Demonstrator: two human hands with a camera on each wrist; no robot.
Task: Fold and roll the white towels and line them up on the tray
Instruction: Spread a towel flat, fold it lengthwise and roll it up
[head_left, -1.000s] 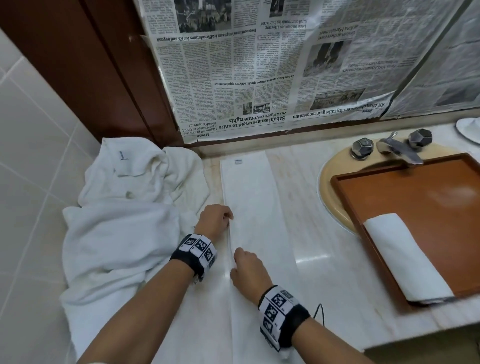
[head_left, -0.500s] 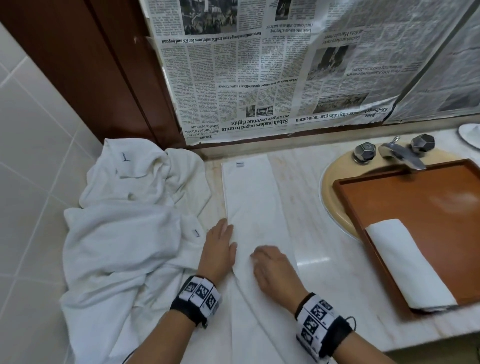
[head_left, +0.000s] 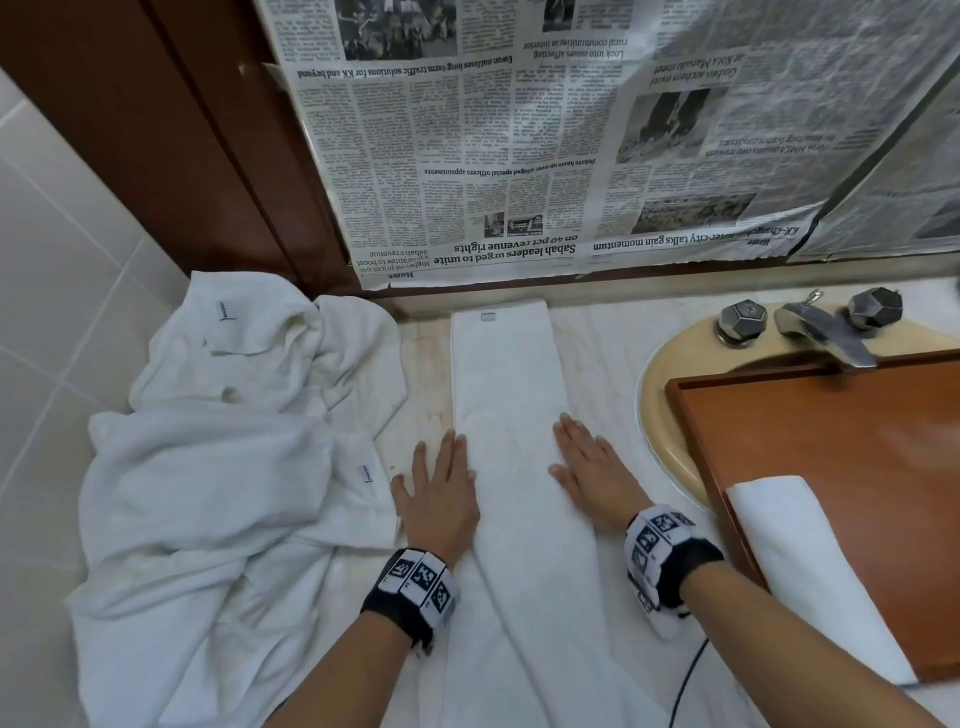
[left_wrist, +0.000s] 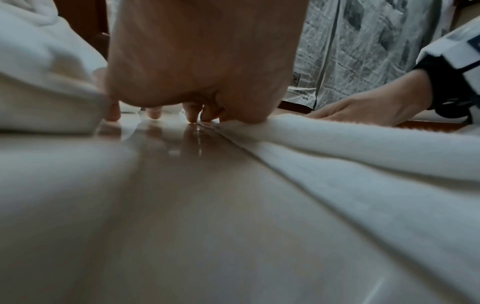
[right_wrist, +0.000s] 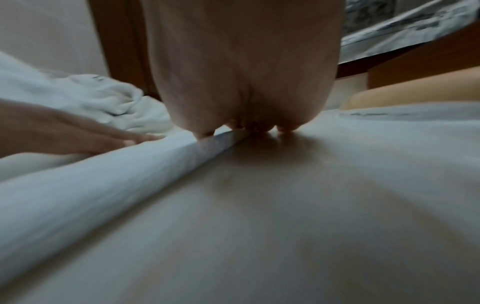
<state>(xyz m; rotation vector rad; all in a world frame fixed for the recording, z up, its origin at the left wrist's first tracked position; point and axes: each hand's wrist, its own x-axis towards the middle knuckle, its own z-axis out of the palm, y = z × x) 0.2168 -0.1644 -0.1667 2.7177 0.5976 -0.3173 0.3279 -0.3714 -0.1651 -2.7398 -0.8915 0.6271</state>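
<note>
1. One folded towel (head_left: 511, 441) lies as a long strip mid-frame on the counter (head_left: 613, 364).
2. Left hand (head_left: 439, 493), fingers (head_left: 447, 452) straight and together, presses flat at its left edge.
3. Right hand (head_left: 589, 473), fingers slightly spread, presses its right edge.
4. One rolled towel (head_left: 810, 571) lies on the tray (head_left: 857, 426), lower right.
5. One towel heap (head_left: 218, 457) lies at left.

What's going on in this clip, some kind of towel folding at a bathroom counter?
Yes. A person has a white towel folded into a long strip on the marble counter. The left hand and right hand lie flat along its two long edges, fingers straight. One rolled towel already lies on the wooden tray set over the sink. A heap of loose towels waits at the left.
</note>
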